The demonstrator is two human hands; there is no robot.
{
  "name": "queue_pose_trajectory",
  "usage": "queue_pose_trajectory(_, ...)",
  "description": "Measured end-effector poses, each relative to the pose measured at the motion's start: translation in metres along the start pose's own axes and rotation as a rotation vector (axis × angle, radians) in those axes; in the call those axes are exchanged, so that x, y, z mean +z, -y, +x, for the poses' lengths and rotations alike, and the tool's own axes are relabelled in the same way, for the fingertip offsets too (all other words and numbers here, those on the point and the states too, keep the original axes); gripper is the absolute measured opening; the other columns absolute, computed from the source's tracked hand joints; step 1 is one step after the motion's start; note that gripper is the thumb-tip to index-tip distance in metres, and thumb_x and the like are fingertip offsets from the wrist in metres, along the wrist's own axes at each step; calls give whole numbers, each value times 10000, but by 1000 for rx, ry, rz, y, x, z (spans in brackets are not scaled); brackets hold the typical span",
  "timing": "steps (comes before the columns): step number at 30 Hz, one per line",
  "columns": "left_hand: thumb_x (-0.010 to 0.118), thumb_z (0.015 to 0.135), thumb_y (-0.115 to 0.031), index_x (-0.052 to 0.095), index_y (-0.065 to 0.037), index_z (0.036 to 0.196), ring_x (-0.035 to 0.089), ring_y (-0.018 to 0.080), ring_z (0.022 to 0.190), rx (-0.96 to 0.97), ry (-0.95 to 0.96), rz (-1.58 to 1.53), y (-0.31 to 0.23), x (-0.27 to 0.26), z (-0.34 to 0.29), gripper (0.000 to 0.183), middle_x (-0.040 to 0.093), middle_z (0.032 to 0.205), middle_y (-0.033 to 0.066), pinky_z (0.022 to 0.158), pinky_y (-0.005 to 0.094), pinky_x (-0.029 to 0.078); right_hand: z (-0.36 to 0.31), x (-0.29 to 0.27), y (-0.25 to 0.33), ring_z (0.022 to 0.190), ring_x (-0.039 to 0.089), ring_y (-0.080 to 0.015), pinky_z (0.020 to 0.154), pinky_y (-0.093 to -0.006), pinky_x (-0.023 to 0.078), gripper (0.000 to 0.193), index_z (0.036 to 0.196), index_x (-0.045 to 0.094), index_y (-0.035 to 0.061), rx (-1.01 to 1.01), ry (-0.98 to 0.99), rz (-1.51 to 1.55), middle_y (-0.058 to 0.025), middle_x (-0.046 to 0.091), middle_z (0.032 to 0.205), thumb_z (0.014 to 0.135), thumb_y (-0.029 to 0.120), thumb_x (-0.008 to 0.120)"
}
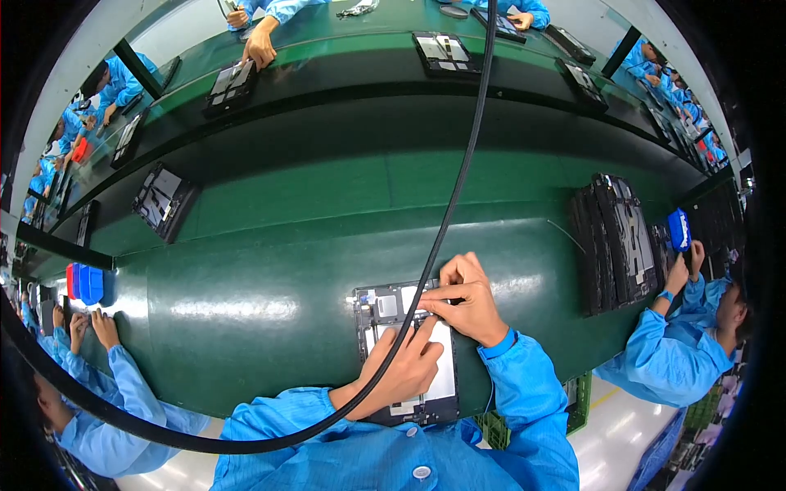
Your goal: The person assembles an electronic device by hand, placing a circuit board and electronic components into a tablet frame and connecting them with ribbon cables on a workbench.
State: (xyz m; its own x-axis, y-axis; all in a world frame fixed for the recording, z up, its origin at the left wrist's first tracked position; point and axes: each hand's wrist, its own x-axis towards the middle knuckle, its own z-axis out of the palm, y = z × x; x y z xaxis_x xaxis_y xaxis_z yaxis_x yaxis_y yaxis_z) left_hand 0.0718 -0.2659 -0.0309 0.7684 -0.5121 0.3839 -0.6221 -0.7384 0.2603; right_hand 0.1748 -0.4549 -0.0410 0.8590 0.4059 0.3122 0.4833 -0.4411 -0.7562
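Observation:
An opened tablet [442, 372] lies on the green bench in front of me, its inside parts and pale silver panels facing up. Across its middle rests my left hand [397, 370], fingers stretched and touching the panel area. My right hand [473, 307] is at the far right corner of the tablet, thumb and index finger pinched together. Whatever sits in that pinch is too small to make out. A blue band [497, 347] circles my right wrist, with a thin cord running down from it. A black cable passes in front and covers part of the left hand and tablet.
The black cable [453, 204] arcs across the view. A tall stack of similar tablets [626, 237] stands at right, near a blue bin [679, 230]. Another tablet [164, 200] sits far left. Beyond, a raised black shelf [344, 98] carries more units. Co-workers sit on both sides and opposite.

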Motion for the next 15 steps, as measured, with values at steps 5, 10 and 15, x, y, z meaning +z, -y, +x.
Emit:
queue_pose_trajectory(5, 752, 840, -223, 694, -50, 833, 624, 247, 903, 31, 34, 6, -3, 0, 7, 183, 724, 1305, 207, 778, 393, 454, -4, -2, -10, 1144, 594, -317, 1070, -428, 460, 248, 1119, 901, 156, -2, 47, 82, -91, 721, 1221, 871, 159, 896)
queue_pose_trajectory(10, 781, 771, -169, 690, -50, 766, 597, 258, 850, 1, -40, -68, -2, 5, 9, 150, 734, 1301, 162, 730, 403, 438, -1, -28, -9, 1501, 515, -356, 1240, -480, 422, 637, 1557, 605, 21, 52, 371, 223, -127, 658, 1554, 932, -21, 716)
queue_pose_trajectory(15, 759, 839, -186, 724, -26, 798, 631, 264, 931, -16, -8, -89, -6, 7, 11, 170, 734, 1288, 212, 825, 397, 462, -5, -38, -10, 1482, 516, -375, 1281, -481, 366, 834, 1632, 517, 63, 60, 395, 352, -155, 586, 1609, 834, -100, 696)
